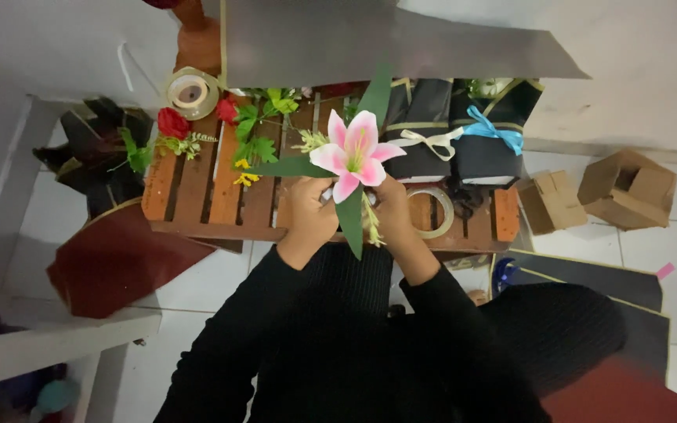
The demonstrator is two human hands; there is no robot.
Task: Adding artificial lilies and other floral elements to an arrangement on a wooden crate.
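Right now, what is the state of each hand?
Left hand: closed, holding the pink lily stem.
Right hand: closed on the same stem.

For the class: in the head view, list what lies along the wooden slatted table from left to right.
Red rose → yellow sprigs → pink lily, held in both hands → cream-ribboned black bundle → blue-ribboned black bundle.
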